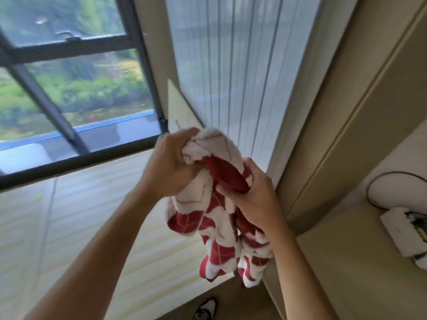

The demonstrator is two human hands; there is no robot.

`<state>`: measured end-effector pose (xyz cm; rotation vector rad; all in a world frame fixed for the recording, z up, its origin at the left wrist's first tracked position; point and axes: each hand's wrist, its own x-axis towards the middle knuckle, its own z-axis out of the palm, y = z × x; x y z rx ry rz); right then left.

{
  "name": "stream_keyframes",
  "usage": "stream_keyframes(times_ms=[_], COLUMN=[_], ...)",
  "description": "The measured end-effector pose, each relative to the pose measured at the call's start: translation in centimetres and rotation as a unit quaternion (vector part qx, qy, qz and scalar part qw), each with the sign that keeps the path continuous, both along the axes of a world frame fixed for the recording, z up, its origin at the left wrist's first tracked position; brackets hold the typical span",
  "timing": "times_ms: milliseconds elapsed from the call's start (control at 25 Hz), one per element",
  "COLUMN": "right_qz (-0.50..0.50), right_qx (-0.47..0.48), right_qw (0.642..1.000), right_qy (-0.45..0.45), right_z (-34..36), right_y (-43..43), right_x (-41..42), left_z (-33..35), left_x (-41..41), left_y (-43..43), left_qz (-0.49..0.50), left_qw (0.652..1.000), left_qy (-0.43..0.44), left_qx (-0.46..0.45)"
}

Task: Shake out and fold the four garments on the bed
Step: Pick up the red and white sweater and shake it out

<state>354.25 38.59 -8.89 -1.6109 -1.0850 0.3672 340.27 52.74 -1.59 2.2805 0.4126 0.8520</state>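
Observation:
A red and white patterned garment (217, 218) hangs bunched in the air in front of me, at the middle of the head view. My left hand (171, 162) is shut on its upper left part, fingers curled into white fabric. My right hand (254, 195) is shut on a red fold slightly lower and to the right. Both hands are close together, and the rest of the garment dangles crumpled below them. The bed and other garments are out of view.
A dark-framed window (69, 88) fills the upper left, with a pale wooden sill (80, 215) beneath it. A striped white curtain (242, 77) hangs behind the garment. A beige ledge (346, 262) at right holds a white object (402, 229). A shoe (205, 309) shows on the floor.

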Motion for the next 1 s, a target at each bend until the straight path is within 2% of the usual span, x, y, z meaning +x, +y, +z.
stream_keyframes(times_ms=[160,280,480,720,1000], right_qz=[0.107,0.14,0.157,0.131,-0.01], right_qx=[0.04,0.069,0.065,0.038,-0.013], right_qw=[0.993,0.987,0.985,0.986,0.98], right_qy=[-0.001,-0.022,-0.022,-0.1,-0.196], right_z=[4.2,6.7,9.1,10.6,9.2], right_y=[2.5,4.7,8.3,14.2,20.5], right_x=[-4.1,-8.5,-15.6,-24.0,-32.3], left_z=[2.3,3.9,4.3,5.1,6.0], left_x=[-6.6,-12.2,-20.6,-32.3,-43.0], left_y=[0.1,0.2,2.9,7.3,12.9], left_qz=[0.146,0.2,0.262,0.316,0.325], left_qw=[0.988,0.978,0.964,0.948,0.936], left_qy=[-0.05,-0.061,-0.035,0.003,0.045], left_qx=[-0.003,-0.006,-0.001,0.032,0.125])
